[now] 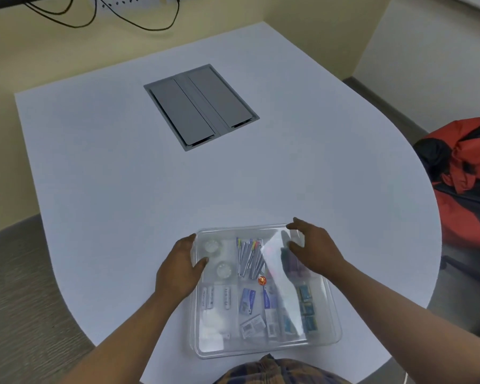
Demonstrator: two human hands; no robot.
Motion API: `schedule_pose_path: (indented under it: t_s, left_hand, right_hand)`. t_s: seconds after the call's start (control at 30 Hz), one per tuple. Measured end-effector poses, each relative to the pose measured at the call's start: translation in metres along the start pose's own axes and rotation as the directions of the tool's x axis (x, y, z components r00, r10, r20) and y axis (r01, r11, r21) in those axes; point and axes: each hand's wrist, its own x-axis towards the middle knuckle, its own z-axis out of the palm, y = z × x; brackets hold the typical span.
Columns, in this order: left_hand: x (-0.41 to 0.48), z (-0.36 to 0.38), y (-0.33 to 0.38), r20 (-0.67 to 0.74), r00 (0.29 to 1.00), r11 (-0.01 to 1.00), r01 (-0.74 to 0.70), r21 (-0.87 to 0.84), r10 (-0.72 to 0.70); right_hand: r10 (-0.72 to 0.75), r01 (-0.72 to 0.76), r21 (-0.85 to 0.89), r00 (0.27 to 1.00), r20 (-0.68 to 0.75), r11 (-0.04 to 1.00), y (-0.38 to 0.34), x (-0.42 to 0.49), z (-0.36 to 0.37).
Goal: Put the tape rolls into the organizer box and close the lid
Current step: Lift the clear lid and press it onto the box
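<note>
A clear plastic organizer box [330, 325] sits at the near edge of the white table [150, 189], with its clear lid [277, 309] lying over it. Two clear tape rolls [218, 259] lie in the far left compartment, seen through the lid. Pens, batteries and small packets fill the other compartments. My left hand [179, 268] grips the lid's far left edge, thumb on top. My right hand [313, 249] rests on the lid's far right corner, fingers spread over the rim.
A grey cable hatch [201, 106] is set into the table's middle. A red and black bag [466, 178] sits on a chair to the right. Black cables [94, 15] hang at the far wall. The table's curved edge runs close on the right.
</note>
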Motion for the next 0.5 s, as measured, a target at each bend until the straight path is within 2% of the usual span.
schedule_pose_path:
  t_s: [0.1,0.2,0.3,0.5]
  left_hand:
    - [-0.007,-0.001,0.002,-0.047,0.994,0.99,-0.095,0.107,0.1]
    - [-0.02,0.006,0.01,0.077,0.974,0.949,-0.224,0.222,0.212]
    - [-0.032,0.016,0.012,0.245,0.957,0.929,-0.227,0.293,0.157]
    - [-0.019,0.013,0.013,0.396,0.917,0.92,-0.187,0.344,0.038]
  right_hand:
    - [-0.035,0.04,-0.07,0.997,0.064,0.997,0.003,-0.015,0.009]
    - [-0.072,0.097,-0.232,0.991,0.111,0.968,0.009,-0.029,0.018]
    - [-0.073,0.126,-0.337,0.983,0.166,0.933,0.016,-0.043,0.03]
    - [-0.018,0.133,-0.407,0.961,0.274,0.904,0.015,-0.037,0.033]
